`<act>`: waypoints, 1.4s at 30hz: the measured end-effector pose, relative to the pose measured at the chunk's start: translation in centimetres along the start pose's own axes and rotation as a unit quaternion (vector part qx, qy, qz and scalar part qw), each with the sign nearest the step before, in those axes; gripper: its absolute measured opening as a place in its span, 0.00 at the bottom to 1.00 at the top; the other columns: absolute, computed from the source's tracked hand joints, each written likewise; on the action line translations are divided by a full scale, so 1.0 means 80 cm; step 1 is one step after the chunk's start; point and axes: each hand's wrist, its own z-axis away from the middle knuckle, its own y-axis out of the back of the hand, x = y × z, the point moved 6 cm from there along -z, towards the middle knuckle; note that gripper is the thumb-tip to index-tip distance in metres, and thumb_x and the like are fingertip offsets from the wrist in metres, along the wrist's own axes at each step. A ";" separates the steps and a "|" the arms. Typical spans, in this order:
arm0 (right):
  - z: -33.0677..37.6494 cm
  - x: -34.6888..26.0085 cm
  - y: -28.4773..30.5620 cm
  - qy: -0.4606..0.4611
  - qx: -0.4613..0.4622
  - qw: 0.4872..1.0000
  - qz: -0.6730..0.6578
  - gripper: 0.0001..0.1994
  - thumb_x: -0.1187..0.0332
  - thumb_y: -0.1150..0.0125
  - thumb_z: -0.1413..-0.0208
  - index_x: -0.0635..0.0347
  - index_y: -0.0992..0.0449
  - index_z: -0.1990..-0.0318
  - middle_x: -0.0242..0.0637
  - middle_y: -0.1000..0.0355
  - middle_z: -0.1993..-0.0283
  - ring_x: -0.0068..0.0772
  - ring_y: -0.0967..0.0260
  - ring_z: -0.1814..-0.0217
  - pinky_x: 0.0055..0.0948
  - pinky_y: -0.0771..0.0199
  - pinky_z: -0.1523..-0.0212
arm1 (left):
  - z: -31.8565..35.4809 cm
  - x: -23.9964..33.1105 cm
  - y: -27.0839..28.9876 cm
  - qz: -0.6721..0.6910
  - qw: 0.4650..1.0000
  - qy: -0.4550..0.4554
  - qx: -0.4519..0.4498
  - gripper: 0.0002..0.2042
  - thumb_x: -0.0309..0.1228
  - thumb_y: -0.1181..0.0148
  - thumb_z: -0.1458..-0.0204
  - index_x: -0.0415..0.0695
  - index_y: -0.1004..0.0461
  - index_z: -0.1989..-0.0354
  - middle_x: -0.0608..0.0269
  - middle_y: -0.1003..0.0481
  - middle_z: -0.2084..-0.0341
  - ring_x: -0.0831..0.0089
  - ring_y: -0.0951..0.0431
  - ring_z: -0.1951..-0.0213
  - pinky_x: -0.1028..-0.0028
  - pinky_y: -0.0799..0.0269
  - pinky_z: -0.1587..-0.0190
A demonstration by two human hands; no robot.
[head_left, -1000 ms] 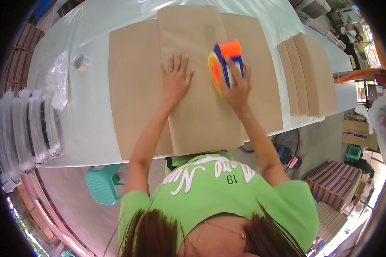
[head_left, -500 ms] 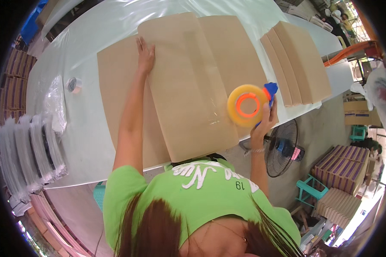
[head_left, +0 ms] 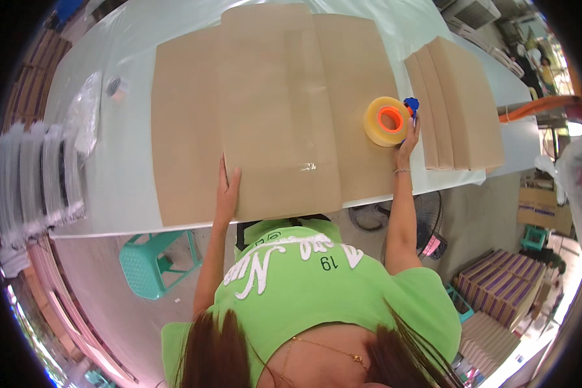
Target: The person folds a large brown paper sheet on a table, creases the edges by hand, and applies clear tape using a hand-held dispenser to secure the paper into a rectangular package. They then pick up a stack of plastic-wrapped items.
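Observation:
A large sheet of brown cardboard [head_left: 186, 129] lies on the table, with folded panels meeting over its middle. A strip of clear tape [head_left: 307, 167] shines near the front of the centre panel [head_left: 265, 116]. My left hand [head_left: 227, 194] rests at that panel's left edge, close to the table's front, fingers stretched and thumb apart. In my right hand [head_left: 407, 143] is a tape dispenser [head_left: 387, 123] with a big yellowish roll, an orange hub and a blue head. It is over the cardboard's right side; part of its handle is hidden by my fingers.
Folded cardboard pieces [head_left: 462, 107] are stacked at the table's right. A small tape roll [head_left: 116, 88] and bundled clear plastic [head_left: 39, 181] are on the left. Below the table's edge stand a green stool [head_left: 150, 265] and a black fan [head_left: 428, 216].
My left hand has slid from the far part of the panel's left edge toward me. My right hand has moved the tape dispenser slightly farther away and to the right.

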 end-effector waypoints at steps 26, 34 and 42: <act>0.248 -0.004 -0.134 -0.169 -0.264 0.945 0.090 0.35 0.43 0.76 0.32 0.59 0.63 0.27 0.39 0.62 0.23 0.34 0.66 0.22 0.33 0.68 0.25 | 0.033 -0.028 0.002 0.131 0.991 -0.018 -0.029 0.37 0.56 0.72 0.35 0.37 0.59 0.29 0.51 0.56 0.28 0.61 0.58 0.28 0.66 0.66 0.28; 0.283 0.015 -0.107 -0.261 -0.300 0.918 -0.015 0.36 0.41 0.74 0.33 0.57 0.60 0.26 0.35 0.60 0.23 0.30 0.57 0.25 0.31 0.60 0.27 | 0.066 -0.018 0.004 0.144 0.986 0.049 -0.074 0.38 0.57 0.75 0.35 0.37 0.66 0.28 0.55 0.66 0.27 0.64 0.69 0.27 0.67 0.73 0.28; 0.309 0.032 -0.096 -0.200 -0.176 0.962 0.053 0.36 0.42 0.68 0.32 0.66 0.45 0.33 0.40 0.43 0.33 0.32 0.48 0.30 0.31 0.55 0.29 | 0.084 -0.008 -0.025 0.207 0.975 -0.065 0.041 0.33 0.53 0.72 0.34 0.38 0.50 0.31 0.52 0.46 0.33 0.61 0.49 0.31 0.65 0.61 0.29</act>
